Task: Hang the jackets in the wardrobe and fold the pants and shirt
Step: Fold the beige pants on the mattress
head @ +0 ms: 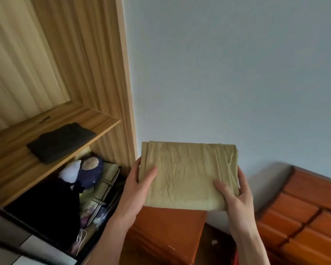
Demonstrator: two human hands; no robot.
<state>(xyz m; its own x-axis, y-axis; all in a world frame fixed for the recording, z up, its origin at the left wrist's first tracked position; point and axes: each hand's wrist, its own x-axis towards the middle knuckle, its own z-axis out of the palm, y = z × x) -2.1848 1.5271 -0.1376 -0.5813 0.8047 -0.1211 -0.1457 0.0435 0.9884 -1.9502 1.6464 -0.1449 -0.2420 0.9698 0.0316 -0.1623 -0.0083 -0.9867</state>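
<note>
- A folded khaki garment (189, 175) is held up in the air by both hands, in front of a pale blue-grey wall (227, 73) and just to the right of the wardrobe (107, 73).
- The left hand (139, 180) grips the left edge of the garment: the thumb lies on the front of the cloth and the fingers go behind it.
- The right hand (235, 190) grips the lower right corner in the same way, with the thumb on the front and the fingers curled around the edge.
- So the grip of each hand is closed on the cloth; no hand is free.
- The garment is a flat, neat rectangle with some small wrinkles; I cannot tell if it is the pants or the shirt.
- In the open wardrobe, a wooden shelf (46, 169) carries a dark folded garment (61, 142), which lies flat near the front edge of the shelf.
- Under the shelf is a lower compartment with dark clothes (46, 213), a round dark blue thing with a pale patch (91, 169) and some bags (101, 197), all close together.
- Below the khaki garment stands an orange-brown wooden cabinet (164, 232), and on the right there is more furniture of the same colour (304, 217).
</note>
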